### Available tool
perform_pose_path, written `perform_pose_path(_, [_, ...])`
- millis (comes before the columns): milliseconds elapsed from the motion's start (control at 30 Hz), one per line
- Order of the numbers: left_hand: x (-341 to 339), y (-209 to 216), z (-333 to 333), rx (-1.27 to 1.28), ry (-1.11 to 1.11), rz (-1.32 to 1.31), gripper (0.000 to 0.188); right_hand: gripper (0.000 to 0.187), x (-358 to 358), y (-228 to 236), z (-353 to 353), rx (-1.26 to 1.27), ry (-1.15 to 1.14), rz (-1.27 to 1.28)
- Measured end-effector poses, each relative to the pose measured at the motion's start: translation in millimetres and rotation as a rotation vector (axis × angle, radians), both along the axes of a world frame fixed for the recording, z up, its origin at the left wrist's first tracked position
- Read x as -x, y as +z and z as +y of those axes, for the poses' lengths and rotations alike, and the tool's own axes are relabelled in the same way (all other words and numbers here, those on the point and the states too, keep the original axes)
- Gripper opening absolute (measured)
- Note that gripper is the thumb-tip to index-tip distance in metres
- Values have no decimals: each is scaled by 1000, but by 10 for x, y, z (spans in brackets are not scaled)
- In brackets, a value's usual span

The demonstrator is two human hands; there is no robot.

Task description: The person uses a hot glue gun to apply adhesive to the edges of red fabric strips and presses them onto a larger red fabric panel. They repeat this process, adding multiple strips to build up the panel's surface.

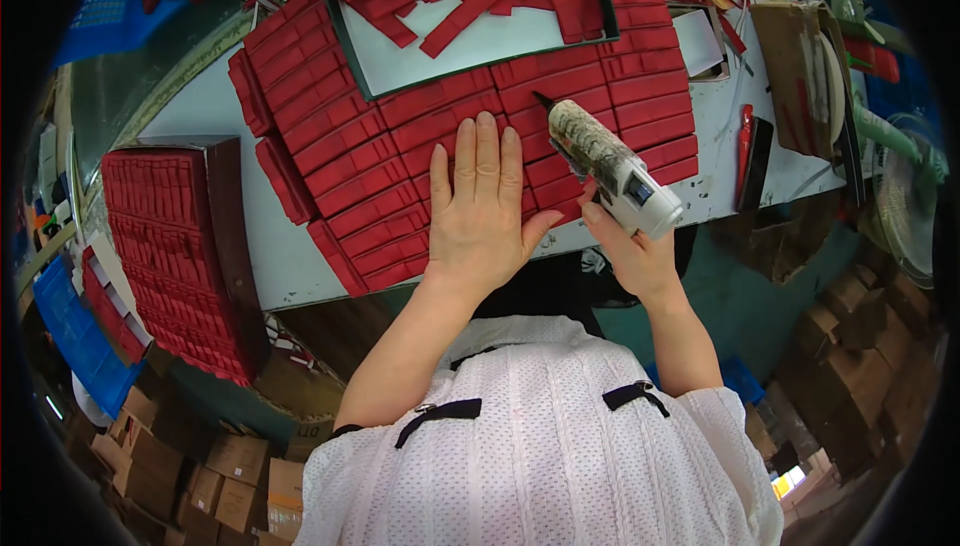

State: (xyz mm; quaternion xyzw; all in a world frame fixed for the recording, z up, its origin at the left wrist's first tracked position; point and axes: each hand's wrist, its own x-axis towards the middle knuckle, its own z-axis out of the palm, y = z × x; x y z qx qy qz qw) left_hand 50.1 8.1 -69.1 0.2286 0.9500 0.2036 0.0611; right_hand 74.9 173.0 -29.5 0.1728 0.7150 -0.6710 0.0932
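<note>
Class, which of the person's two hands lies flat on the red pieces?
The left hand, palm down on the red pieces; the right hand instead grips the glue gun.

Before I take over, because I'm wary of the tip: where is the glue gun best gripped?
Probably by the white rear end of the glue gun, coming from the person's side: that end lies toward them, while the dark nozzle points away over the red pieces. The right hand holds it near there; any handle beneath is hidden.
</note>
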Motion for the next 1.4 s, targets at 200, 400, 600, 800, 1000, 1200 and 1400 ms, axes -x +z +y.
perform_pose_path(200, [10,10,14,37,12,63,87,18,0,-15,46,-95,58,-8])
perform_pose_path(400, [6,6,5,43,7,58,87,15,-30,-4,95,-130,-71,17])
perform_pose_path(600, [4,1,0,-1,0,22,89,13,-14,15,46,-196,85,92])
perform_pose_path(800, [4,2,-8,1,-5,28,89,28,-170,0,166,327,-46,-22])
perform_pose_path(1000, [-5,-8,-5,3,-8,25,88,16,-99,3,114,110,-16,-70])
perform_pose_path(1200, [5,2,-6,-3,0,17,88,13,-39,13,19,-43,-36,10])
perform_pose_path(1400, [11,14,1,10,-10,25,88,17,-106,-79,100,-117,-19,73])
